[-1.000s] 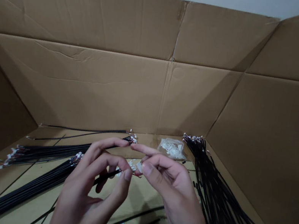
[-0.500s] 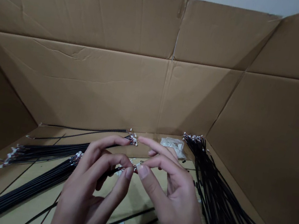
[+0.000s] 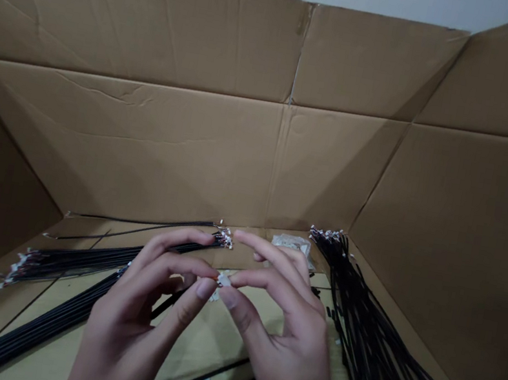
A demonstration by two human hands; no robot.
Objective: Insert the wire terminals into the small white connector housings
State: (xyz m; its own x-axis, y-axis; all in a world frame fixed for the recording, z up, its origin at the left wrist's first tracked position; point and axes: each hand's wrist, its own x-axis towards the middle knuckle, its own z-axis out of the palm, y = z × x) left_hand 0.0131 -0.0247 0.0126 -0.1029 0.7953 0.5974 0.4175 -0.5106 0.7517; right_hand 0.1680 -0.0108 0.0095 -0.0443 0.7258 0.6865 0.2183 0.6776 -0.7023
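Between my two hands, at the middle of the view, is a small white connector (image 3: 223, 280). My left hand (image 3: 149, 309) pinches thin wires right behind the connector with thumb and index finger; a black cable (image 3: 168, 303) runs down behind those fingers. From the other side, the thumb and index fingertip of my right hand (image 3: 282, 326) close on the connector itself. The other fingers of both hands are bent and raised. Fingertips hide part of the wires, so how far they sit in the connector cannot be seen.
Bundles of black cables (image 3: 49, 318) with white connector ends lie at left. A large cable bundle (image 3: 372, 329) stretches along the right. A clear bag of white parts (image 3: 296, 246) rests by the back cardboard wall (image 3: 182, 151). Two loose cables (image 3: 201, 378) lie below my hands.
Both hands have shifted slightly left. The left fingers now pinch closer to the connector, and more of the white connector shows between the fingertips.
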